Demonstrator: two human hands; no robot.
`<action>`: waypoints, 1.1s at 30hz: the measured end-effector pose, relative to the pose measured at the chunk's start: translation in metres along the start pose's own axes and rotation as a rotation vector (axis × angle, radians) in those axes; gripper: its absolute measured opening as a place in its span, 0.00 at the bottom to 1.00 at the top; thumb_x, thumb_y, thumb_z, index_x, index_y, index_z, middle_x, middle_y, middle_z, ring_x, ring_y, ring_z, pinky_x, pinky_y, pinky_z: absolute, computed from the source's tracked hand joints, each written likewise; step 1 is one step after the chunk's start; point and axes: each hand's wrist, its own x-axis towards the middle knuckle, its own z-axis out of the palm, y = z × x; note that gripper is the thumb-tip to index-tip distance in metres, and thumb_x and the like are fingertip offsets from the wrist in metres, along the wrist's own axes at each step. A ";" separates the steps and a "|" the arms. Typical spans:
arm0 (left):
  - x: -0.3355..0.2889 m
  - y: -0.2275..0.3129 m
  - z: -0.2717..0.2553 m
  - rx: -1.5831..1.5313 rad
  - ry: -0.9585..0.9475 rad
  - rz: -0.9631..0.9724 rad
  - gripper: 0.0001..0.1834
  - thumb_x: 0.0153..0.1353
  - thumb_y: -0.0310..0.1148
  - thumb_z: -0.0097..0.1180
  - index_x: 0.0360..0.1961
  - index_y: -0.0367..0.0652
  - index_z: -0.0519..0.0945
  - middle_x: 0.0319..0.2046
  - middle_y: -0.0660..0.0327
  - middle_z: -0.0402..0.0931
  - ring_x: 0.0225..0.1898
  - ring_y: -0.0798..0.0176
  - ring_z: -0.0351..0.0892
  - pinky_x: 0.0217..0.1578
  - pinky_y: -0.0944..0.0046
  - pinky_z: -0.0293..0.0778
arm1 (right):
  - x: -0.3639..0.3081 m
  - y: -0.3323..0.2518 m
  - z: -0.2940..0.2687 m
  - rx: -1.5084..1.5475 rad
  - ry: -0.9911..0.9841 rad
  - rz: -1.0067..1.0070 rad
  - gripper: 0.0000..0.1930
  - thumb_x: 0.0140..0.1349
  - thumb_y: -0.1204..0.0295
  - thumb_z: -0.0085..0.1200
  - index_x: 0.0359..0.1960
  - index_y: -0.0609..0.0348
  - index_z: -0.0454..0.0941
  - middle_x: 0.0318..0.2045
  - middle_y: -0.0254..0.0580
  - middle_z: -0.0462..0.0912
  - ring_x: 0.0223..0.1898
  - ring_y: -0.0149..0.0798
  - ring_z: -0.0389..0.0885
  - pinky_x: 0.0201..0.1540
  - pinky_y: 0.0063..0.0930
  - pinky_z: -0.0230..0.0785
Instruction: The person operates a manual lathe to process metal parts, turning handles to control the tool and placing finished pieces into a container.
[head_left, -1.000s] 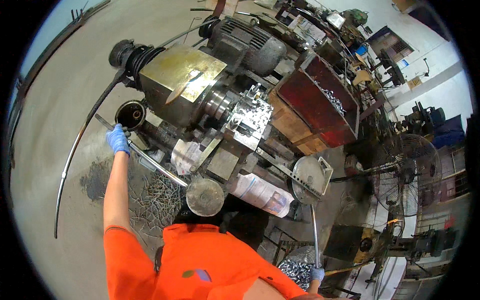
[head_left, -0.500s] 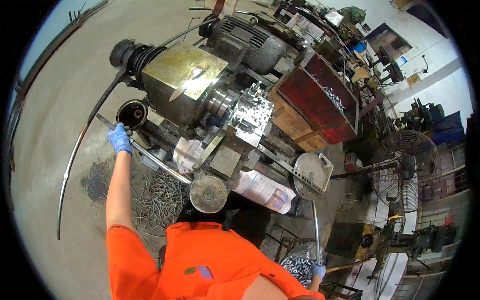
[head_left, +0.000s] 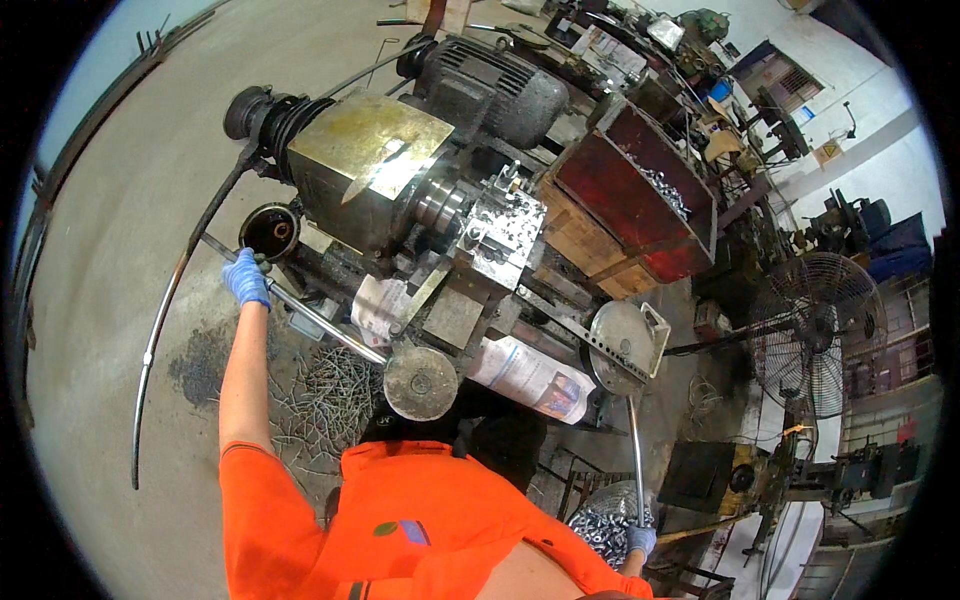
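Observation:
My left hand [head_left: 245, 278], in a blue glove, is closed around a long metal lever [head_left: 325, 322] that runs down to a round metal disc [head_left: 421, 383] on the front of a lathe-like machine. My right hand [head_left: 641, 540], gloved too, grips the lower end of a second steel handle [head_left: 638, 450], which rises toward a larger round plate [head_left: 622, 340] on the machine's right. Between the discs sits the tool slide [head_left: 500, 235], bright and strewn with chips, beside the spindle chuck [head_left: 440, 203]. What the chuck holds is too small to make out.
A red bin [head_left: 628, 190] with small metal parts stands behind the slide. Metal shavings [head_left: 325, 400] lie on the floor at left. Near my right hand is a basket of shiny metal pieces [head_left: 600, 535]. A large fan [head_left: 818, 335] stands at right; a motor [head_left: 490, 88] sits behind.
The whole view has shifted slightly. Both hands keep their grip on the two levers, with no clear movement of the levers against the machine.

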 end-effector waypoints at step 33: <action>-0.007 0.007 0.001 -0.013 -0.017 -0.007 0.07 0.55 0.27 0.50 0.31 0.32 0.73 0.18 0.54 0.76 0.12 0.64 0.74 0.13 0.67 0.71 | -0.031 -0.014 -0.017 -0.034 -0.061 0.022 0.18 0.44 0.63 0.54 0.34 0.64 0.79 0.33 0.60 0.79 0.39 0.55 0.78 0.41 0.42 0.70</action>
